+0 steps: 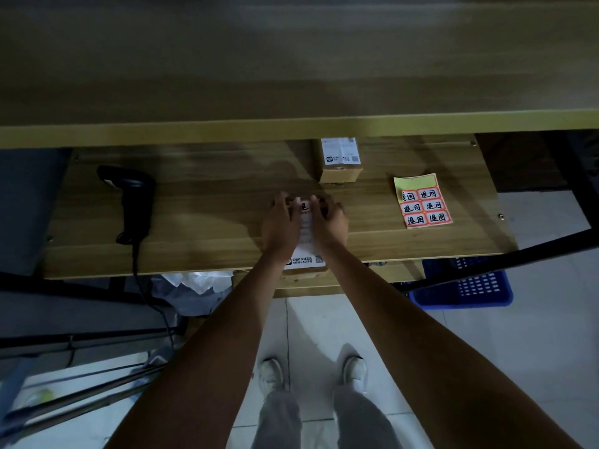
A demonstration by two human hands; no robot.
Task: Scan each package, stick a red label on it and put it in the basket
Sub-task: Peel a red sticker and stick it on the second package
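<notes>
A cardboard package with a white shipping label lies at the front edge of the wooden shelf. My left hand and my right hand both lie flat on its top, fingers spread around a red label stuck at its far end. A second package stands further back. To the right lies the sheet of red labels. The black barcode scanner rests on the left of the shelf. The blue basket sits on the floor below right.
A higher wooden tabletop overhangs the back of the shelf. The scanner's cable hangs off the front edge. Crumpled plastic bags lie under the shelf. A black metal frame bar crosses above the basket. My feet stand on pale tiles.
</notes>
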